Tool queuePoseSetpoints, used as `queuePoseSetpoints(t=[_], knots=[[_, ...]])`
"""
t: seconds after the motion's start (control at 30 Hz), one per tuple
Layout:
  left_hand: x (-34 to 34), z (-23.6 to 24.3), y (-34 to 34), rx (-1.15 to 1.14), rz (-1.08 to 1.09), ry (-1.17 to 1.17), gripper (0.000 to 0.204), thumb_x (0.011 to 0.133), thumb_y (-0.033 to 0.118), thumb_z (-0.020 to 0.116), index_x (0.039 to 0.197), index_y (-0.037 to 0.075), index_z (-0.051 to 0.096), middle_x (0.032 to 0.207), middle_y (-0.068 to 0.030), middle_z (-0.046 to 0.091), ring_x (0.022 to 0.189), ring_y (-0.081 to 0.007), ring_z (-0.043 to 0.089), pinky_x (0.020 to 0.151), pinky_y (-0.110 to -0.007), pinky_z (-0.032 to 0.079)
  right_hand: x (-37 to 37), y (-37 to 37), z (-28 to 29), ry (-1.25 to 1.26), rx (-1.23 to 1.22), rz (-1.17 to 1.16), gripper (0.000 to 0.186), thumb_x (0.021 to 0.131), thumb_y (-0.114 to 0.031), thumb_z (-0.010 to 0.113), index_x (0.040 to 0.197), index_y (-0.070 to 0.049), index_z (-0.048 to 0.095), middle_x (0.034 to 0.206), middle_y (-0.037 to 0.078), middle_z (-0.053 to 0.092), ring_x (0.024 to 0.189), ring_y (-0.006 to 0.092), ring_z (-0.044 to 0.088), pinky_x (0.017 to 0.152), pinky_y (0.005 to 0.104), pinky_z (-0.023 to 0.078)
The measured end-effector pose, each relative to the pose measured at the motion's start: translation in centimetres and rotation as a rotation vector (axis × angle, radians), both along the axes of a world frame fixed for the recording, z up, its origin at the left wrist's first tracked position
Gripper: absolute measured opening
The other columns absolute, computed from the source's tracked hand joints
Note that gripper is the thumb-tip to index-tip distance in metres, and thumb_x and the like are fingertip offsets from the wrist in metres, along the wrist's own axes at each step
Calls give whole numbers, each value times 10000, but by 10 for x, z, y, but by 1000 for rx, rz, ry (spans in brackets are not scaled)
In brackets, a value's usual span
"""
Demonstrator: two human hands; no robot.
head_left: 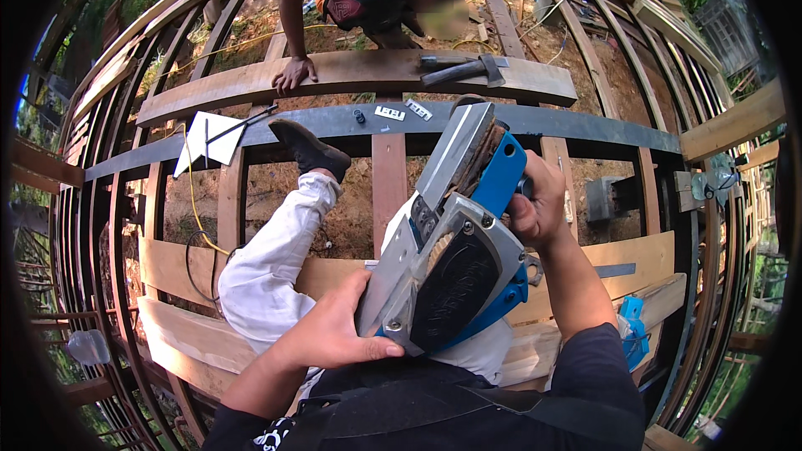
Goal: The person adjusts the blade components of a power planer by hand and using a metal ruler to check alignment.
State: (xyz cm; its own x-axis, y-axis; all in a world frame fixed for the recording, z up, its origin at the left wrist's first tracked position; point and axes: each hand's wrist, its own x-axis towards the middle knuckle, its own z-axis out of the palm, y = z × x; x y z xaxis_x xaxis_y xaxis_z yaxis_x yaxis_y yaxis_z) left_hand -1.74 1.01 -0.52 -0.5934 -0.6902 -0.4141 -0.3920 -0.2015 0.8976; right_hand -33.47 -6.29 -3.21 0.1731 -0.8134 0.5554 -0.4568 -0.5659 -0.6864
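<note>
I hold a blue and silver power planer (451, 276), tilted on its side over my lap, with its long metal sole and black side cover showing. My left hand (342, 326) is closed round its lower left end, thumb along the metal edge. My right hand (539, 200) grips the dark knob on the blue body at the upper right. My legs, in pale trousers, rest over timber boards (175, 276), the left foot in a dark shoe. Just right of my right forearm lies a second blue tool (635, 334), partly hidden by my arm.
Across a dark beam (551, 121) lie a white sheet (221, 146) with thin black bars and small metal plates (390, 113). Beyond, a crouching co-worker in orange rests a hand (296, 71) on a plank bearing a hatchet (468, 71). Open joists over dirt and trailing cables surround me.
</note>
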Motion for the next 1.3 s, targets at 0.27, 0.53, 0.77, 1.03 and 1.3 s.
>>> queuePoseSetpoints(t=[0.27,0.53,0.77,1.03,1.3], knots=[[-3,4,6,-77,17,-19,1068,630,558,848,1322,-123,402,1168,-293,585,1121,-384,599,962,-416,450,-5,21,-17,-710,857,202,680,921,-659,428,1003,-3,591,855,74,604,821,157,595,733,288,450],[-10,11,10,-156,-35,-151,1099,602,585,852,1316,-118,400,1153,-313,595,1091,-422,615,946,-432,468,-2,19,-5,-133,34,0,713,865,-624,589,1084,55,589,853,105,618,745,206,621,669,304,486],[-9,14,12,-156,-30,-177,1117,598,586,855,1319,-117,371,1116,-322,612,1058,-437,628,940,-439,475,3,21,-22,-220,-6,-7,695,927,-588,496,1136,68,595,824,113,638,716,216,649,659,314,504],[-3,-18,2,-82,132,138,1073,534,574,893,1270,-77,463,1074,-165,647,990,-262,639,910,-370,479,-16,30,-19,-200,184,81,757,837,-749,526,1054,-25,545,782,109,575,701,228,589,626,321,459],[50,-36,2,175,146,-312,1014,511,526,893,1242,-57,502,1154,-121,587,1051,-207,572,946,-321,423,-140,154,-178,29,800,-987,243,881,-249,663,877,-7,640,728,136,674,700,283,671,661,382,511]])
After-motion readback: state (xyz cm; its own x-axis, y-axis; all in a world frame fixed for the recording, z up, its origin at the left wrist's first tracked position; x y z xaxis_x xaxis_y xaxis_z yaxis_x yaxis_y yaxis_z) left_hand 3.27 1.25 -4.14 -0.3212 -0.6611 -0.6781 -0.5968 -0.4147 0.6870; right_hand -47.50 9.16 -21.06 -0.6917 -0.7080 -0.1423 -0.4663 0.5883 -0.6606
